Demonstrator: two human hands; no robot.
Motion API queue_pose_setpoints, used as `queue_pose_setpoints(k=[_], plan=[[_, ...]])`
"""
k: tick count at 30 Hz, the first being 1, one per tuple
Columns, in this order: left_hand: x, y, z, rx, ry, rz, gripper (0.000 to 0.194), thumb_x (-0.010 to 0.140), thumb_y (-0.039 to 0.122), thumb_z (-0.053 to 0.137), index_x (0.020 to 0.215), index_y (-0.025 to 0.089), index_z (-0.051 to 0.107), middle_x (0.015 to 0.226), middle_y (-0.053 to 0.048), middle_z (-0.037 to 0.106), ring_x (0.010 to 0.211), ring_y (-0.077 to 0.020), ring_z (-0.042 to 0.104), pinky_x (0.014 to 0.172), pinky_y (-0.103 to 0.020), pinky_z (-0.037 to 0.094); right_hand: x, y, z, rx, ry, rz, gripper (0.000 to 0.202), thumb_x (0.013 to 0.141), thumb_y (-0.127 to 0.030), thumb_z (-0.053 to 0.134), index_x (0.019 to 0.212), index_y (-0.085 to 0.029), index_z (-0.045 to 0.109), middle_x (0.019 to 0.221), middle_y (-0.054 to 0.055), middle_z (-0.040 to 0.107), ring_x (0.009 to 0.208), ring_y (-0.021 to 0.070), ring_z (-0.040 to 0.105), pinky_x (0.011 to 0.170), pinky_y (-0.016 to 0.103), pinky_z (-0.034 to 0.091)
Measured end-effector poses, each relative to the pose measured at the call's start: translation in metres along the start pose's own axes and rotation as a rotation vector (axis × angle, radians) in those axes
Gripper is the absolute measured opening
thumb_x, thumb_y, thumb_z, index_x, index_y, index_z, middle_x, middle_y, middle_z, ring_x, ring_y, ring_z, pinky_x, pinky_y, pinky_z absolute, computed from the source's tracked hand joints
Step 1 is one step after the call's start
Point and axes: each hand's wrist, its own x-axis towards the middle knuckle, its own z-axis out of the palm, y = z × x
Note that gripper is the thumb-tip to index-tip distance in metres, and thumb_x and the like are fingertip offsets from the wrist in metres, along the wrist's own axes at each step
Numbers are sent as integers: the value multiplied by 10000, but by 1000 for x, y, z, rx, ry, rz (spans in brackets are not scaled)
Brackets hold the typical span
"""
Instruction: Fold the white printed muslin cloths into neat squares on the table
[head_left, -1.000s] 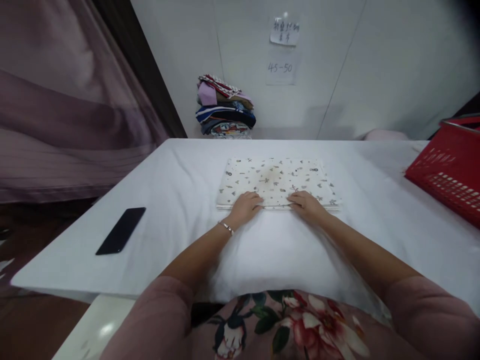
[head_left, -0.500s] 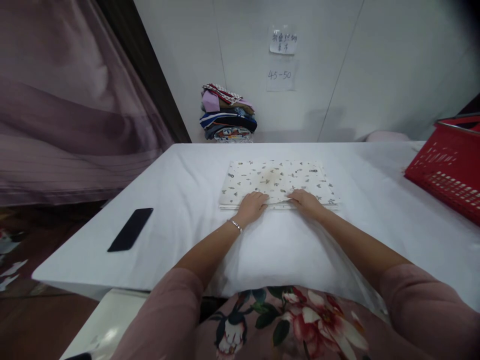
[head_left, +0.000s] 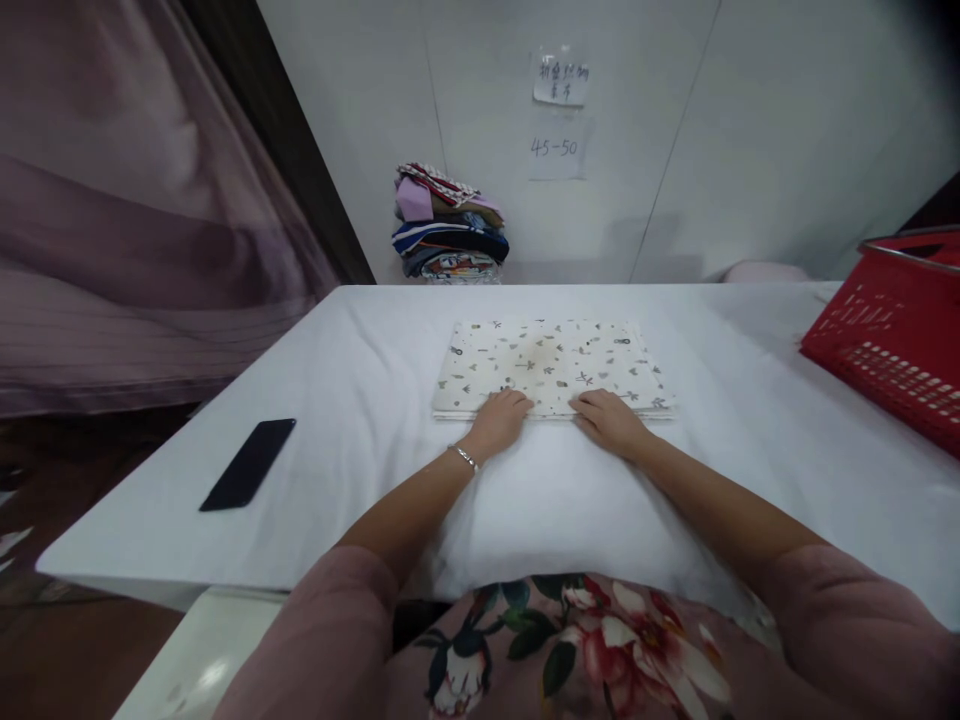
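A folded white cloth with small grey-green leaf and plant prints lies flat on the table in front of me. Its near edge shows several stacked layers, and a faint brownish patch is on the top. My left hand, with a silver bracelet at the wrist, closes over this near edge left of the middle. My right hand grips the same edge a little right of the middle. The fingers of both hands lie on top with the thumbs toward the edge; the undersides of the fingers are hidden.
The table has a white covering. A dark flat phone-like slab lies at left, and a red plastic basket stands at right. Folded fabrics are piled behind the far edge. A pinkish curtain hangs at left.
Both hands stay at the cloth's near edge, with the right fingers slightly more bent around it. The cloth keeps its place; the whole view has shifted slightly.
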Motion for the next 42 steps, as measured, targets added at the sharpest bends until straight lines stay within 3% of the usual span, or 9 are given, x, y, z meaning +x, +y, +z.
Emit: queue_pose_setpoints(k=[6,11,17,22,27,36,39,42], plan=[[2,7,-3,-39,46,41,324,867,280,536,1188,237,543,1165,-69,568,1078,-226,495,895,-379,392,-13,6,0,57,53,-7,387,905,-217,393,1269,-190,521,1187,144,579,1082,278,512,907,473,431],[13,11,0,2,36,19,231,902,253,472,1099,215,587,1075,-74,606,1024,-228,513,869,-375,393,-35,29,-14,-1,72,38,391,892,-210,406,1262,-172,525,1210,146,581,1114,276,516,946,487,416],[17,10,0,13,26,-5,252,921,235,418,1098,216,596,1079,-78,620,1028,-234,522,864,-381,387,-72,64,-39,-80,91,156,363,902,-287,436,1229,-181,552,1219,136,587,1129,274,522,957,483,416],[17,15,-2,64,40,16,245,908,242,434,1090,202,593,1068,-82,617,1014,-245,519,839,-388,395,-88,84,-45,-107,111,155,334,901,-272,430,1164,-155,600,1188,152,605,1114,274,540,941,463,441],[28,29,1,60,46,47,276,900,302,485,1150,211,559,1135,-74,591,1036,-236,503,864,-376,394,-84,88,-41,-98,165,145,324,921,-264,396,1114,-160,635,1140,151,627,1081,264,561,925,447,469],[42,38,6,72,11,10,213,925,263,438,1046,205,604,1040,-63,619,987,-225,519,839,-354,396,-92,90,-44,49,181,170,324,867,-299,492,1146,-195,619,1215,137,583,1148,256,516,960,446,457],[40,39,7,45,36,32,217,911,284,469,1077,209,587,1079,-62,602,1010,-225,504,861,-359,389,-99,93,-43,113,185,256,368,833,-299,527,1183,-213,603,1290,119,539,1193,250,485,990,433,429],[41,43,8,15,48,38,242,892,311,506,1105,218,570,1108,-64,587,1031,-228,494,872,-369,386,-102,95,-42,184,227,430,391,797,-274,545,1178,-212,611,1310,102,530,1182,242,495,984,404,423]])
